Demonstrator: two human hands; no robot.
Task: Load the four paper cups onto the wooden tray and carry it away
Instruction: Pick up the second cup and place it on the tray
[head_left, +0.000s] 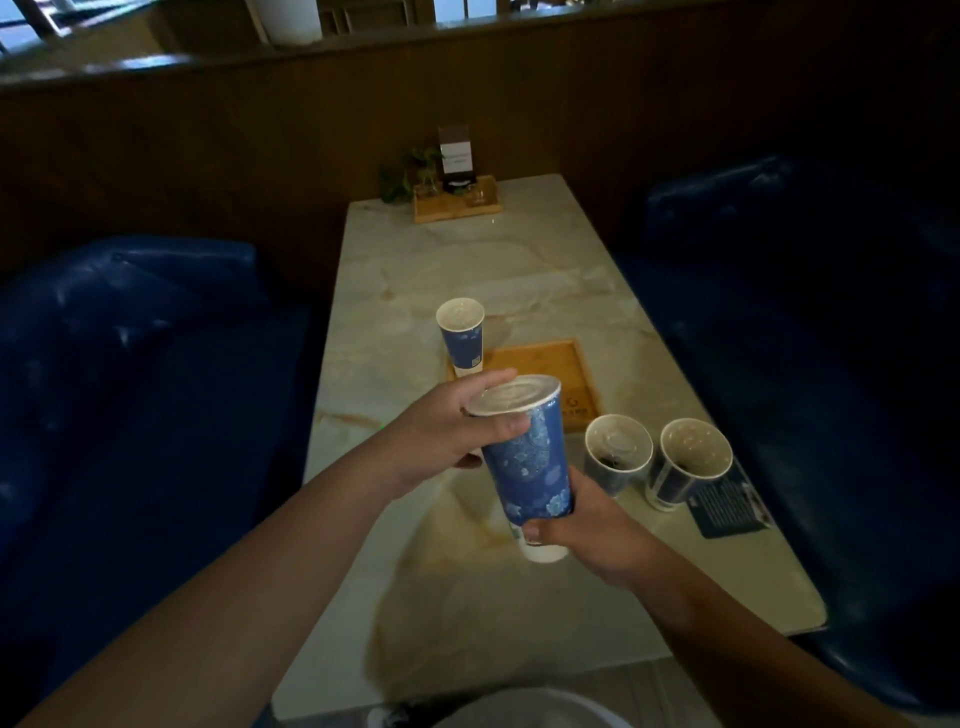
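One paper cup (460, 340) of the four stands at the far left corner of the wooden tray (545, 374), seemingly just on its edge, though the dim view makes that hard to confirm. A second, the held cup (527, 457), is in the air above the near part of the marble table (467, 260): the left hand (441, 436) is wrapped round it just under the lid and the right hand (587, 525) closes on its white base. Its long axis is tilted, lidded top leaning far and left, base near and right toward the person. Two open cups (618, 452) (693, 460) stand side by side on the table, just right of and nearer than the tray, beside a dark card (727, 504). So loading looks barely begun: three cups remain to be set down, then the tray carried off.
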